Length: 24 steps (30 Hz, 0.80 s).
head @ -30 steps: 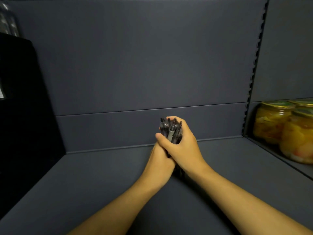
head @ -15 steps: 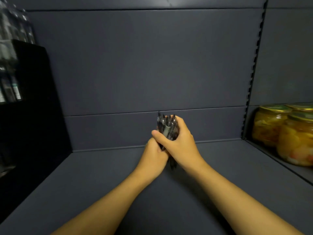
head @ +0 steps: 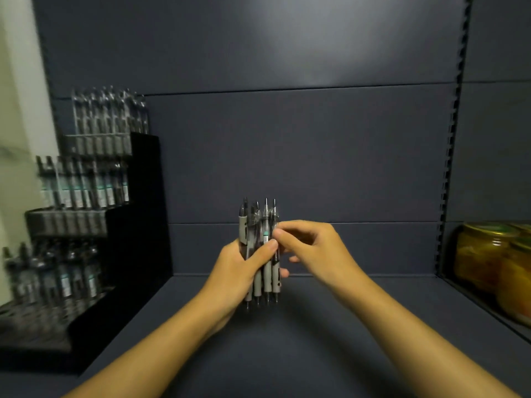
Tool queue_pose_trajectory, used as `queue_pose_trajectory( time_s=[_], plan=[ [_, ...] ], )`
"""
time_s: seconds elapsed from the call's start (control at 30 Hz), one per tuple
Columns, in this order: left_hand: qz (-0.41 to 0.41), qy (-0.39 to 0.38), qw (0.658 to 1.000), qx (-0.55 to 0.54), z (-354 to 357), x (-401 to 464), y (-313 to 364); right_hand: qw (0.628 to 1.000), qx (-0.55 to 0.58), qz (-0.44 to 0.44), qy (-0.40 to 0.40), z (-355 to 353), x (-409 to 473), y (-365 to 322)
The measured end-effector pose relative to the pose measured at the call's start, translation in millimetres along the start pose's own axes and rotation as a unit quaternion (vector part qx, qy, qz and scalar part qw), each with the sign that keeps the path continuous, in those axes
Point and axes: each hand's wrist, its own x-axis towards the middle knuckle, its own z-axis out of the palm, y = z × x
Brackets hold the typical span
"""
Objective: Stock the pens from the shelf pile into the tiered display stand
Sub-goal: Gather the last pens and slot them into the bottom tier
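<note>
1. At the far left of the frame, a black tiered display stand is standing on the shelf, blurred; rows of upright pens are filling its three visible tiers, the highest row at the back and the lowest at the front.
2. A pale wall is showing at the upper left edge, beside the stand.
3. The dark grey shelf floor is spreading across the lower frame, with the grey back panel rising behind it.
4. Just left of centre, the left hand is gripping a bundle of pens upright, fingers curled round behind the barrels and the thumb pressing across the front of them. The pens' tips are pointing down, and the bundle is hanging above the shelf floor, well apart from the stand.
5. Right of the bundle, the right hand is reaching in with its fingers bent, the fingertips pinching at the rightmost pen near its upper half. How firmly it is gripping that pen I cannot tell.
6. A slotted upright rail is running down the right side of the back panel.
7. At the right edge, glass jars of yellow preserved fruit are standing in the neighbouring bay, partly cut off by the frame.
</note>
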Motion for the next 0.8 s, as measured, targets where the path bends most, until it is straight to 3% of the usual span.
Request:
queue_pose_trajectory(
  time_s=[0.4,0.8],
  plan=[
    [-0.02,0.089,0.994,0.066,-77,-51,29,0.998,0.058,-0.023,-0.013,77,-3,-38],
    [0.003,0.12,0.987,0.105,-226,-95,48,0.998,0.047,-0.032,-0.012,226,7,-91]
  ],
)
